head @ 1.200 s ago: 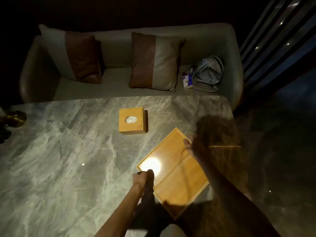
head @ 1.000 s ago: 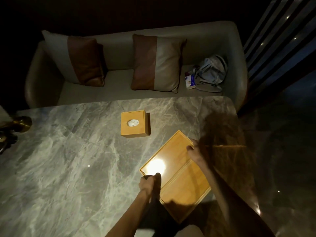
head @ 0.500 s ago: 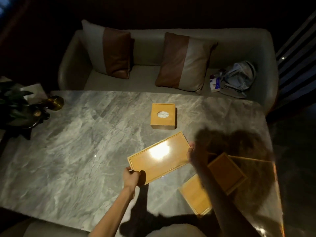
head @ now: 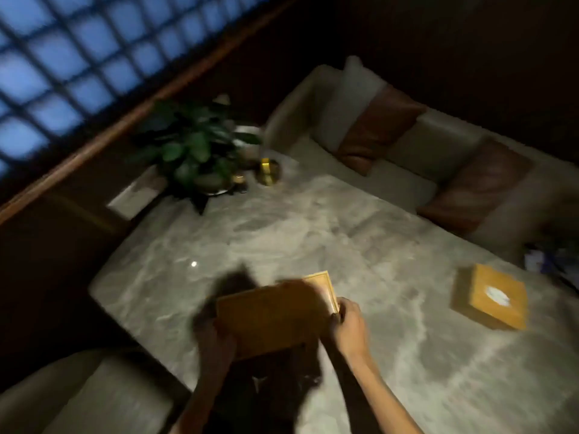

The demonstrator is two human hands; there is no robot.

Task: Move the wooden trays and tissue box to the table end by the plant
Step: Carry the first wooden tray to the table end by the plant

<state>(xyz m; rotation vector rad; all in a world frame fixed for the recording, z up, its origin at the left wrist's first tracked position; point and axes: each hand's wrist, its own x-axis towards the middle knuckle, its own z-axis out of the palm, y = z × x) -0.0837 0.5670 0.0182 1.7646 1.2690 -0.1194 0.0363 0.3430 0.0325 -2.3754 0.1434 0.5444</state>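
A flat wooden tray (head: 272,321) hangs just above the marble table (head: 313,245), held by both hands. My left hand (head: 216,343) grips its near left edge and my right hand (head: 346,324) grips its right end. The wooden tissue box (head: 488,299), with white tissue showing in its round top hole, stands on the table to the right. The potted plant (head: 191,151) sits at the far left end of the table. The second tray is out of view. The picture is blurred by motion.
A small gold cup (head: 268,172) stands beside the plant. A pale sofa (head: 423,158) with two brown and grey cushions runs along the table's far side. Another pale seat (head: 94,399) is at the near left. A gridded window (head: 62,57) fills the upper left.
Both hands lifted one tray off the other and carried it left toward the plant end. The view swung left, so the second tray left the picture and the tissue box now lies to the right.
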